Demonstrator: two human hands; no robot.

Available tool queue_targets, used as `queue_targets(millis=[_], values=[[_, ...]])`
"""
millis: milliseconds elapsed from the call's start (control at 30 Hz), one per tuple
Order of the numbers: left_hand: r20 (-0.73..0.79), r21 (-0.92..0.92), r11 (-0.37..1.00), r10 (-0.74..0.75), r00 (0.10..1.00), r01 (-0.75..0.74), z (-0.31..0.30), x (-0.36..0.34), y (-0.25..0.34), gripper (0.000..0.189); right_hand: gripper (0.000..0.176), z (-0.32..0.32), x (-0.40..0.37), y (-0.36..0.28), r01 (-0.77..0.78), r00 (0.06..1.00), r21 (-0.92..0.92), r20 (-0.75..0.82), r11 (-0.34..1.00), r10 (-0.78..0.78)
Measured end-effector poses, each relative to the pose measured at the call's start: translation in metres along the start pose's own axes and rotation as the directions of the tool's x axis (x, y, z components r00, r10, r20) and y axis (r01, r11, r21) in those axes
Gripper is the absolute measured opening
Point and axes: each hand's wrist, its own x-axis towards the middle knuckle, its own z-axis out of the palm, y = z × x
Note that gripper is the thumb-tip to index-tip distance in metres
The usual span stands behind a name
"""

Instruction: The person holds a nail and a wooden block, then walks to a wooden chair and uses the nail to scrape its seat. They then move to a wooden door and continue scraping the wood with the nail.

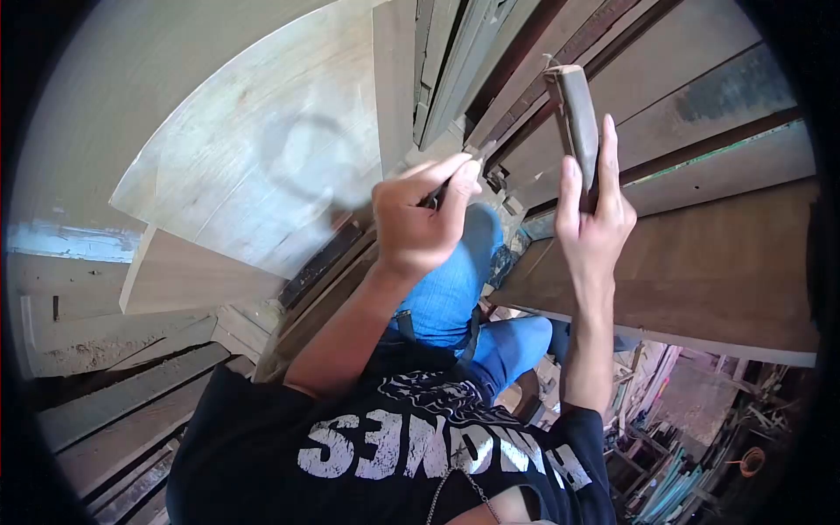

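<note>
My left hand (416,214) is closed in a fist in front of my knees. A dark sliver shows between its fingers and a small pale tip by the thumb, but the thing itself is mostly hidden. Raised on the right, my right hand (595,210) has two fingers stretched up on either side of a worn, dark grey-brown wooden block (576,118). The block stands nearly upright, its narrow lower end running down between the fingers towards the palm. Its upper end is square, with a frayed bit sticking out.
A large pale curved wooden panel (254,149) lies at the left, with a brown wooden board (192,276) at its lower edge. Long planks (700,96) and a wide brown board (682,254) are on the right. Stacked timber (674,481) and an orange coil (750,461) lie at lower right.
</note>
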Motion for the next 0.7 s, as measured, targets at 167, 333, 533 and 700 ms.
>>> queue_targets(millis=[167,333,533,700], values=[[-0.037,-0.078,0.997,0.009,0.999,-0.012,-0.009,0.005,0.003,0.015,0.03,-0.005,-0.028,-0.013,-0.087,0.993,0.159,0.091,0.983,0.074],[-0.003,-0.165,0.98,-0.116,0.993,0.114,-0.008,0.004,0.008,0.017,0.032,-0.007,-0.039,-0.011,-0.421,0.9,0.505,0.338,0.753,0.277],[0.075,-0.242,0.939,-0.233,0.969,0.245,-0.011,0.006,0.018,0.016,0.033,-0.001,-0.04,-0.022,-0.498,0.866,0.603,0.384,0.624,0.32],[0.133,-0.267,0.923,-0.248,0.96,0.276,-0.012,0.007,0.018,0.015,0.052,-0.002,-0.043,-0.017,-0.436,0.875,0.519,0.434,0.735,0.212]])
